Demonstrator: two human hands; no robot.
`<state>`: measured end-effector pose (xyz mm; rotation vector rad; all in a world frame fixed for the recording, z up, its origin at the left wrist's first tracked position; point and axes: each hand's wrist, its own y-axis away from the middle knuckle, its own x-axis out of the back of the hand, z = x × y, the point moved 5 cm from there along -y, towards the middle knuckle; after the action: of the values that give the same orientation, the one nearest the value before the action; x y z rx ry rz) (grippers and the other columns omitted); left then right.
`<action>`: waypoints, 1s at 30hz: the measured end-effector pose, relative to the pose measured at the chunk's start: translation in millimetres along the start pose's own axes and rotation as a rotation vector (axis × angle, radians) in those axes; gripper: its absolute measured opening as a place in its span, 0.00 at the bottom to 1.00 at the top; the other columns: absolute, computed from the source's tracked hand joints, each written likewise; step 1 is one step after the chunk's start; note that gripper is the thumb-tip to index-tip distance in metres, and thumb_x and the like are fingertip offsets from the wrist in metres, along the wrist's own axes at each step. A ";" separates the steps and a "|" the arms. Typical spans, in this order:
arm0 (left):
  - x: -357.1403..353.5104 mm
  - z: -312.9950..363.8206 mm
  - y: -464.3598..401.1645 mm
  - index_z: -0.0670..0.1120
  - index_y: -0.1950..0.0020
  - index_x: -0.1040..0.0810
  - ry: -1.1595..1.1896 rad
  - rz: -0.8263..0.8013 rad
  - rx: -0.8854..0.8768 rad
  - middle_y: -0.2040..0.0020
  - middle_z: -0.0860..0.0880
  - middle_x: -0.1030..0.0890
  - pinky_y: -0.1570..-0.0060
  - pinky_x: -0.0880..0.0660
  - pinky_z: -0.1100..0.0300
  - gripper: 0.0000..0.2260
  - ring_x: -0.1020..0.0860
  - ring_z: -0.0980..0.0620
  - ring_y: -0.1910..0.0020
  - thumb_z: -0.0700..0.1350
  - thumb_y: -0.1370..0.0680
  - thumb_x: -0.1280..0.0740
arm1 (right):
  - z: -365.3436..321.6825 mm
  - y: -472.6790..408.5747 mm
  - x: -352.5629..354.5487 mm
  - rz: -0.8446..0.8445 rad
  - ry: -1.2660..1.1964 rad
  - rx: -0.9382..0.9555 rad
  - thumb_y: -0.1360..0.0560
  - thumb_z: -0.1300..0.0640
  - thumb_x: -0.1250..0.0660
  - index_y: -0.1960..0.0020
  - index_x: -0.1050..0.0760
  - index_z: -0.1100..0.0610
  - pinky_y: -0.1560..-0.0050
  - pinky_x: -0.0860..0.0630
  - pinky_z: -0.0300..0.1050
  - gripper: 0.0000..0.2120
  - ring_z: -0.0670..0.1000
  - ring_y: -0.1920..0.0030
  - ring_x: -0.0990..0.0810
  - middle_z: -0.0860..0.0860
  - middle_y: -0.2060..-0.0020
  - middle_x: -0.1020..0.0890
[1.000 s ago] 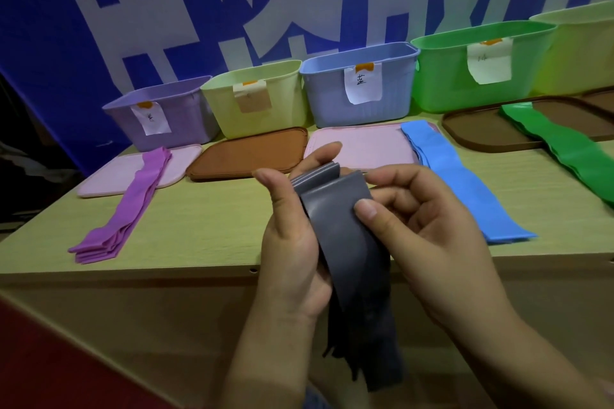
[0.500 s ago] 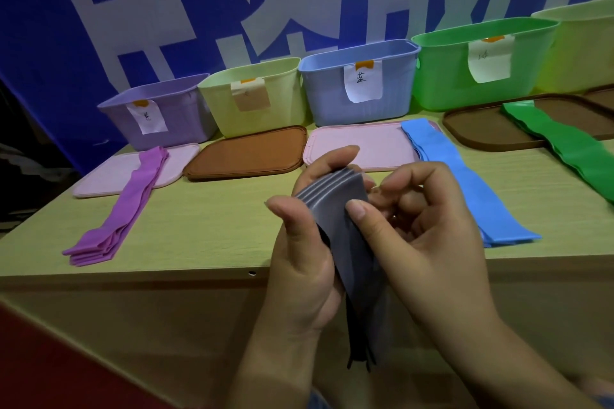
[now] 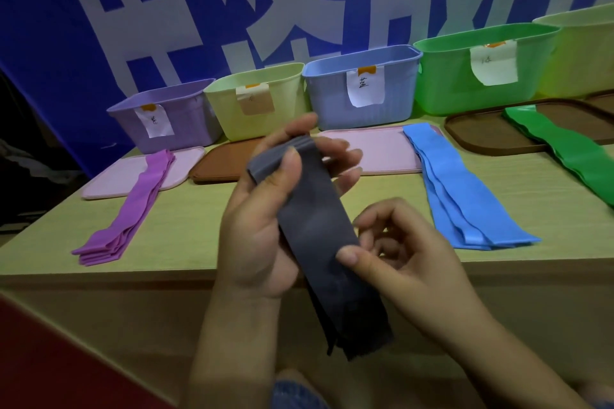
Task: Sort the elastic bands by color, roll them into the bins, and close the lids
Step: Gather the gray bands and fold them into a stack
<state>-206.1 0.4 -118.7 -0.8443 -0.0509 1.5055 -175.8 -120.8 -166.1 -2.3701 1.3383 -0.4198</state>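
Observation:
A stack of dark grey elastic bands [image 3: 319, 236] hangs in front of the table edge. My left hand [image 3: 262, 226] grips its top end, thumb on the front and fingers behind. My right hand [image 3: 398, 256] pinches the stack lower down at its right edge. On the table lie purple bands [image 3: 129, 219], blue bands [image 3: 455, 196] and green bands [image 3: 571, 153]. Behind stand a purple bin [image 3: 196, 116], a pale yellow bin [image 3: 285, 100], a blue bin [image 3: 395, 93] and a green bin [image 3: 445, 83].
Loose lids lie flat before the bins: a pink lid [image 3: 109, 179], a brown lid [image 3: 219, 163], a pink lid [image 3: 382, 149] and a brown lid [image 3: 481, 133]. Another pale bin [image 3: 584, 53] stands far right. A blue banner backs the table. Something red [image 3: 50, 359] sits low left.
My left hand has lifted the top of the grey stack higher and further forward. My right hand has slid down from the top end to the middle of the stack.

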 end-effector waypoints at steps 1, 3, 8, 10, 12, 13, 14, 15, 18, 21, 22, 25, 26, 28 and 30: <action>-1.6 4.3 -3.1 0.42 0.40 0.26 0.032 -0.027 0.012 0.52 0.43 0.19 0.43 0.25 0.47 0.14 0.19 0.45 0.49 0.44 0.25 0.35 | 2.0 1.7 -3.0 -0.058 0.030 0.012 0.35 0.42 0.31 0.57 0.26 0.47 0.67 0.30 0.34 0.12 0.43 0.68 0.27 0.47 0.67 0.24; -3.1 10.9 -10.2 0.42 0.40 0.26 0.065 -0.050 0.058 0.52 0.44 0.19 0.44 0.24 0.47 0.13 0.19 0.47 0.51 0.43 0.23 0.40 | 7.0 2.8 -7.6 -0.093 0.072 0.027 0.33 0.42 0.33 0.60 0.26 0.50 0.67 0.31 0.34 0.12 0.45 0.68 0.27 0.49 0.68 0.24; -16.4 7.2 -20.7 0.43 0.41 0.24 0.115 -0.143 0.171 0.52 0.45 0.20 0.50 0.22 0.52 0.12 0.20 0.49 0.55 0.43 0.23 0.39 | 22.8 1.0 -7.2 0.140 0.039 0.044 0.34 0.42 0.33 0.69 0.30 0.48 0.58 0.30 0.29 0.12 0.42 0.55 0.24 0.41 0.60 0.25; -17.7 4.9 -24.4 0.42 0.41 0.24 0.164 -0.145 0.171 0.54 0.44 0.20 0.55 0.23 0.55 0.12 0.22 0.50 0.58 0.42 0.23 0.38 | 25.6 2.6 -10.3 0.144 -0.029 0.080 0.32 0.45 0.33 0.69 0.30 0.47 0.51 0.30 0.29 0.10 0.41 0.45 0.24 0.40 0.52 0.24; -16.8 4.1 -28.0 0.41 0.41 0.25 0.193 -0.127 0.152 0.55 0.44 0.21 0.59 0.25 0.57 0.12 0.23 0.51 0.61 0.41 0.23 0.38 | 25.0 2.7 -14.3 0.062 -0.121 0.087 0.31 0.47 0.33 0.67 0.29 0.46 0.51 0.29 0.32 0.08 0.44 0.45 0.23 0.44 0.51 0.22; -16.7 4.3 -29.4 0.40 0.41 0.25 0.207 -0.133 0.146 0.55 0.43 0.21 0.61 0.26 0.58 0.12 0.24 0.51 0.62 0.41 0.23 0.38 | 23.5 2.4 -15.1 0.024 -0.157 0.080 0.31 0.47 0.33 0.66 0.29 0.47 0.54 0.28 0.34 0.08 0.46 0.49 0.22 0.47 0.54 0.21; -16.7 4.6 -30.4 0.40 0.41 0.25 0.225 -0.153 0.140 0.56 0.43 0.21 0.61 0.26 0.58 0.12 0.24 0.51 0.63 0.40 0.24 0.38 | 22.1 2.3 -13.4 0.017 -0.160 0.076 0.30 0.46 0.33 0.66 0.29 0.47 0.58 0.28 0.36 0.09 0.48 0.55 0.21 0.50 0.58 0.21; -16.9 5.5 -31.3 0.39 0.40 0.26 0.235 -0.171 0.136 0.56 0.43 0.22 0.62 0.26 0.58 0.12 0.24 0.51 0.63 0.40 0.24 0.37 | 20.2 2.0 -10.2 0.037 -0.130 0.082 0.30 0.44 0.33 0.66 0.29 0.47 0.62 0.28 0.37 0.10 0.49 0.60 0.22 0.53 0.62 0.22; -19.3 8.9 -33.3 0.39 0.40 0.26 0.236 -0.205 0.123 0.56 0.43 0.22 0.61 0.26 0.58 0.12 0.25 0.51 0.63 0.40 0.24 0.36 | 11.7 1.9 -4.1 0.094 -0.035 0.151 0.29 0.45 0.34 0.65 0.30 0.46 0.66 0.31 0.34 0.09 0.44 0.68 0.27 0.53 0.67 0.25; -20.1 10.6 -34.8 0.40 0.41 0.25 0.216 -0.190 0.115 0.56 0.44 0.22 0.63 0.26 0.59 0.12 0.25 0.52 0.64 0.40 0.23 0.37 | 7.7 2.8 -4.6 0.104 -0.006 0.168 0.29 0.44 0.34 0.65 0.32 0.47 0.69 0.32 0.32 0.11 0.44 0.69 0.28 0.53 0.68 0.26; -20.0 11.2 -35.3 0.40 0.41 0.25 0.199 -0.180 0.116 0.56 0.44 0.22 0.63 0.26 0.59 0.12 0.25 0.52 0.64 0.40 0.23 0.39 | 7.3 3.2 -4.5 0.112 -0.004 0.165 0.29 0.44 0.35 0.65 0.32 0.49 0.69 0.32 0.33 0.12 0.44 0.69 0.28 0.53 0.68 0.27; -20.0 13.2 -38.1 0.40 0.41 0.26 0.149 -0.176 0.123 0.56 0.44 0.22 0.64 0.25 0.59 0.12 0.25 0.53 0.64 0.40 0.22 0.42 | 7.7 4.0 -4.4 0.139 0.004 0.147 0.30 0.44 0.35 0.63 0.31 0.52 0.71 0.32 0.38 0.13 0.47 0.71 0.29 0.54 0.68 0.27; -21.1 14.2 -39.2 0.40 0.40 0.27 0.143 -0.177 0.125 0.56 0.44 0.22 0.64 0.25 0.59 0.12 0.25 0.53 0.64 0.40 0.22 0.42 | 8.5 3.7 -5.3 0.146 -0.022 0.123 0.31 0.42 0.33 0.62 0.31 0.51 0.70 0.30 0.42 0.13 0.50 0.70 0.27 0.55 0.68 0.26; -23.5 17.0 -42.3 0.39 0.40 0.28 0.144 -0.170 0.126 0.57 0.44 0.22 0.65 0.25 0.60 0.13 0.25 0.54 0.65 0.40 0.22 0.42 | 15.4 0.7 -9.0 0.138 -0.217 0.012 0.36 0.42 0.27 0.57 0.32 0.45 0.63 0.23 0.51 0.16 0.58 0.63 0.20 0.56 0.63 0.21; -24.4 19.7 -46.9 0.39 0.40 0.28 0.145 -0.152 0.122 0.58 0.44 0.22 0.67 0.25 0.62 0.13 0.25 0.54 0.67 0.40 0.23 0.42 | 24.9 -4.3 -14.0 0.040 -0.409 -0.141 0.38 0.43 0.25 0.48 0.34 0.41 0.56 0.20 0.53 0.25 0.59 0.56 0.17 0.54 0.56 0.17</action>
<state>-179.7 -4.8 -69.1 -0.8301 0.0813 1.2886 -168.7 -102.2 -187.0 -2.3648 1.2496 0.1725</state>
